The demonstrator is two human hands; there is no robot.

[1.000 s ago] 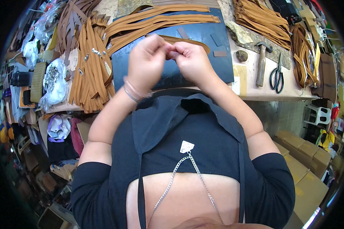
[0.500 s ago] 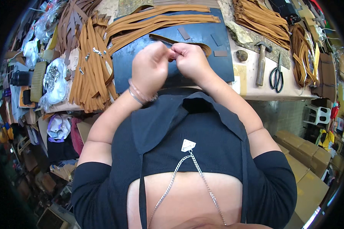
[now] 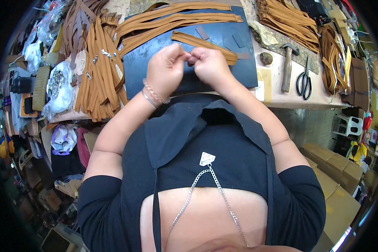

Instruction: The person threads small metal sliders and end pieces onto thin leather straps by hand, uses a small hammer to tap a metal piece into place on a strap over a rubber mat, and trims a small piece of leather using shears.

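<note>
Over the dark board, my left hand and my right hand meet with fingers closed in a pinch, thumbs almost touching. A short brown zipper tape runs just beyond my knuckles, slanting down to the right. It shifts along with my hands, so both seem to grip it, though the exact spot between my fingertips is hidden. Longer brown zipper tapes lie across the far side of the board. Small dark flat pieces rest near its right side.
At left are a heap of brown zipper tapes with metal sliders on it and a plastic bag of metal parts. On the right lie a hammer, black-handled scissors, a round lump and more tape bundles.
The short zipper tape has turned from a thin, curled edge to a broader, straighter strip showing its flat face. My hands stay together in nearly the same place.
</note>
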